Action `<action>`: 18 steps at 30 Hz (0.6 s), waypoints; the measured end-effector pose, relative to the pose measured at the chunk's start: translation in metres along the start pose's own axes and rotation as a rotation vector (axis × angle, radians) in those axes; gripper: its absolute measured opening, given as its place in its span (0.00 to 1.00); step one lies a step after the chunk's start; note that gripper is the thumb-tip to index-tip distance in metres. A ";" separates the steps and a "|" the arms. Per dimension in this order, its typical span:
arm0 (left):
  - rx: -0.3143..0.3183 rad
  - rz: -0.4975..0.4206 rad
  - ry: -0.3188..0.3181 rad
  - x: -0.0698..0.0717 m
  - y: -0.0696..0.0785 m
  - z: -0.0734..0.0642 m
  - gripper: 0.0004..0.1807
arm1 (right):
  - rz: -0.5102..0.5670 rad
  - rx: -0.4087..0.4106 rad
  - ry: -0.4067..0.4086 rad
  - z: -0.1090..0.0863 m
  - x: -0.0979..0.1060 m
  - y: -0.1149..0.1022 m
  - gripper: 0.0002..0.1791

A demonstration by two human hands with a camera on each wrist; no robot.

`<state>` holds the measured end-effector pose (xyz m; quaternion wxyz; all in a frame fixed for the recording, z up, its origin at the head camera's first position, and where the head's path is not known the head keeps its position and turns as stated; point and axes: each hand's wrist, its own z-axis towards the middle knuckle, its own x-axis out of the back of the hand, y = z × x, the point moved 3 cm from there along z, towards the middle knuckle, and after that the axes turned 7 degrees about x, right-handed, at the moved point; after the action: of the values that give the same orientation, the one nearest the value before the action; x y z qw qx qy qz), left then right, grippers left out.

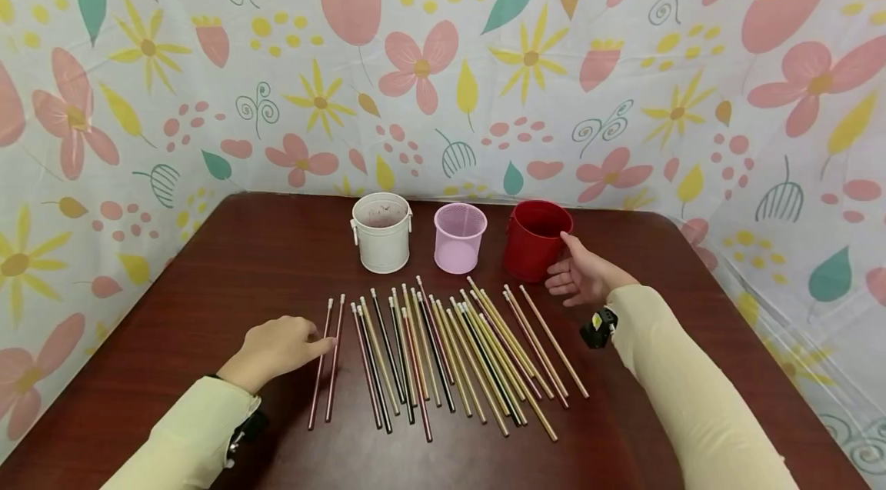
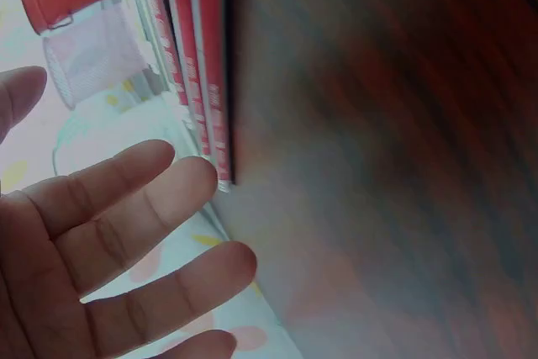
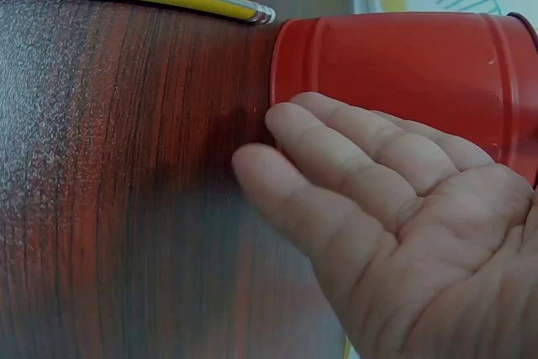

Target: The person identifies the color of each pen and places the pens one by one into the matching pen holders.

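Note:
My left hand (image 1: 280,348) hovers at the two leftmost dark red pencils (image 1: 336,363), its fingers spread and loosely bent in the left wrist view, holding nothing. Whether its fingertips touch those pencils I cannot tell. At the right, my right hand (image 1: 587,275) is beside the red bucket (image 1: 531,244), thumb up near the rim and fingers stretched along its side. In the right wrist view those fingers lie close against the bucket wall without curling round it; contact is unclear. Many pencils in gold, black and dark red (image 1: 477,359) lie side by side, white eraser ends away from me.
A white bucket (image 1: 384,248) with small side handles and a pink mesh cup (image 1: 458,244) stand in a row left of the red bucket, behind the pencils. All rest on a dark brown wooden table (image 1: 208,275). A flower-print cloth (image 1: 429,121) hangs at its far edge.

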<state>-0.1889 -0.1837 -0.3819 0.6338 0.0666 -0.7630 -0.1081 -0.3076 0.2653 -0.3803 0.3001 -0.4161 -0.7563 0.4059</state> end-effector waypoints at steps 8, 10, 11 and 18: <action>0.025 -0.025 -0.054 -0.004 -0.010 0.005 0.19 | -0.017 -0.003 0.003 0.005 0.003 0.001 0.61; 0.030 -0.029 -0.057 -0.004 -0.012 0.005 0.18 | -0.031 -0.008 0.008 0.005 0.005 0.002 0.60; 0.030 -0.028 -0.057 -0.004 -0.012 0.006 0.18 | -0.036 -0.011 0.014 0.005 0.006 0.002 0.59; 0.059 -0.035 -0.064 -0.006 -0.012 0.011 0.18 | -0.074 -0.014 0.008 0.003 0.013 -0.002 0.55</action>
<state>-0.1992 -0.1927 -0.3922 0.6051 0.0952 -0.7843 -0.0984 -0.3167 0.2754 -0.3783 0.3150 -0.3914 -0.7729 0.3876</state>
